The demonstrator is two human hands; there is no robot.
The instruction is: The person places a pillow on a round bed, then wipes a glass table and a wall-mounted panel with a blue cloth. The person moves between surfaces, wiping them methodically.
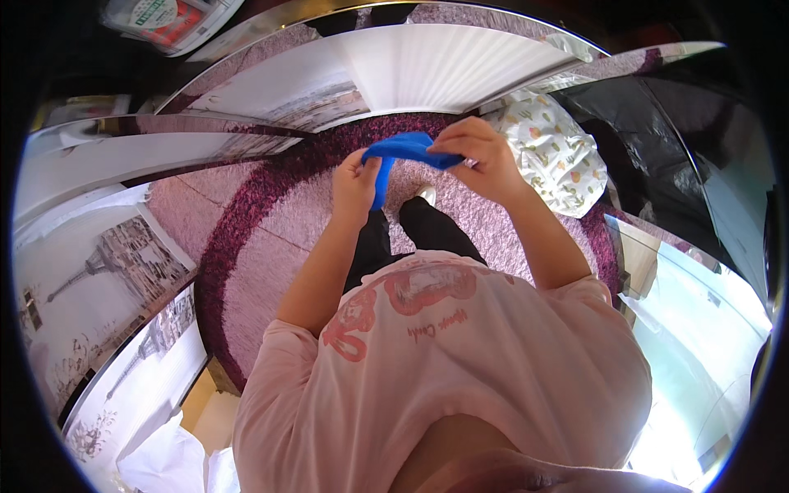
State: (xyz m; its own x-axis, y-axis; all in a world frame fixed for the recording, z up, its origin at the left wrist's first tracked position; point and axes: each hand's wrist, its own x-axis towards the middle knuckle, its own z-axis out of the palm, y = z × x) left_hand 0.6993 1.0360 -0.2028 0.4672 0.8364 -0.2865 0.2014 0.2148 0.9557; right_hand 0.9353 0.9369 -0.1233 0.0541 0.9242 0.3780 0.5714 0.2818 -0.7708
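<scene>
A bright blue piece of cloth (400, 146) is stretched between my two hands, above the rug and in front of my legs. My left hand (357, 185) pinches it near its left side, and a strip of the cloth hangs down beside the fingers. My right hand (484, 160) grips the other end between thumb and fingers. What kind of cloth item it is, I cannot tell.
Below lies a round pink rug (277, 265) with a dark purple border. A white patterned plastic bag (548, 154) stands at the right, beside black sheeting (653, 129). Panels printed with a tower (98, 265) stand at the left. A clear package (163, 21) sits top left.
</scene>
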